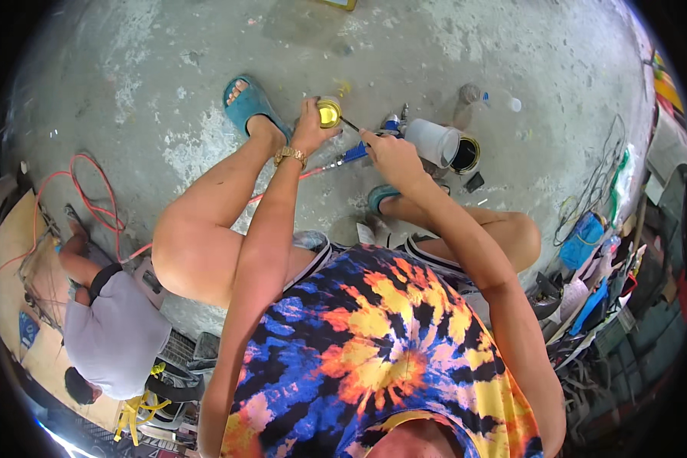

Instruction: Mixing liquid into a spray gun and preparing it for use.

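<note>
My left hand (310,131), with a gold watch at the wrist, is closed round the side of a small can (329,114). Bright yellow paint shows inside it. My right hand (395,158) grips a thin dark stick-like tool (350,124), whose far end reaches the can's rim. Whether its tip dips into the paint is too small to tell. Just beyond my right hand stand a translucent white plastic container (427,139) and an open can (466,155) with dark contents. Between my hands, an air tool with a blue body (354,153) lies on the floor.
A red air hose (114,221) runs across the floor to the left. One person (118,324) in a light shirt crouches at the lower left. Clear plastic bottles (500,99) lie farther right. Cables (595,179) and a cluttered pile with a blue bag (582,240) line the right side.
</note>
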Motion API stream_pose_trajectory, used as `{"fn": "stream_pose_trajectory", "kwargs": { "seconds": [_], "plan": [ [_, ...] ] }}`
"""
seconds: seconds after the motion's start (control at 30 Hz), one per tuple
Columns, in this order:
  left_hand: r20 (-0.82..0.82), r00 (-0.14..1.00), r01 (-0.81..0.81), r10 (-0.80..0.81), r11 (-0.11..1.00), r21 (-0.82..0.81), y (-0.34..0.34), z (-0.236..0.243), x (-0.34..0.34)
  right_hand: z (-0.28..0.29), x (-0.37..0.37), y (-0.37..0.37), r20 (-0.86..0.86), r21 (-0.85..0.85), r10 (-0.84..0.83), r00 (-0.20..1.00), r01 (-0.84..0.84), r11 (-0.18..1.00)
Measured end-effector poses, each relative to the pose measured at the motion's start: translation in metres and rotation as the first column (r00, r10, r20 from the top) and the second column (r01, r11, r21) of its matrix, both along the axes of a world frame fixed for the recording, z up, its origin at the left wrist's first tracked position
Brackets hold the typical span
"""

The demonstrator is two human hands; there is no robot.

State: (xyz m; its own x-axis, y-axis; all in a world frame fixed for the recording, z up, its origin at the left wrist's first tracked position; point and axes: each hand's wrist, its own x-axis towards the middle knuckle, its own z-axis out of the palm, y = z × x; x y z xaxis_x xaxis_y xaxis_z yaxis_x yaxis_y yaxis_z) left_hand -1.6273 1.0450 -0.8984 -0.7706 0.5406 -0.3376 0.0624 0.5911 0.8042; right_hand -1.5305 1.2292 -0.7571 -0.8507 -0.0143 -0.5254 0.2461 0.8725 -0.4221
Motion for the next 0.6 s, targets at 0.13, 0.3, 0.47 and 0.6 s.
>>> {"fn": "stream_pose_trajectory", "kwargs": {
  "seconds": [0.13,0.3,0.47,0.6],
  "plan": [
    [0.029,1.0,-0.011,0.011,1.0,-0.005,0.002,0.003,0.004,0.007,0.002,0.0,0.06,0.022,0.011,0.998,-0.013,1.0],
    [0.036,0.998,-0.054,0.053,0.998,0.026,0.005,0.007,0.004,0.01,-0.006,-0.012,0.011,0.091,0.088,0.996,-0.089,0.992],
    [0.014,0.999,-0.046,0.046,0.999,0.007,0.0,0.008,-0.001,-0.009,0.004,0.004,0.032,-0.184,-0.097,0.995,0.101,0.978],
    [0.006,1.0,-0.002,0.002,1.0,0.016,0.001,0.002,0.001,-0.016,0.019,0.006,0.07,-0.279,-0.205,0.976,0.217,0.935]
  ]
}}
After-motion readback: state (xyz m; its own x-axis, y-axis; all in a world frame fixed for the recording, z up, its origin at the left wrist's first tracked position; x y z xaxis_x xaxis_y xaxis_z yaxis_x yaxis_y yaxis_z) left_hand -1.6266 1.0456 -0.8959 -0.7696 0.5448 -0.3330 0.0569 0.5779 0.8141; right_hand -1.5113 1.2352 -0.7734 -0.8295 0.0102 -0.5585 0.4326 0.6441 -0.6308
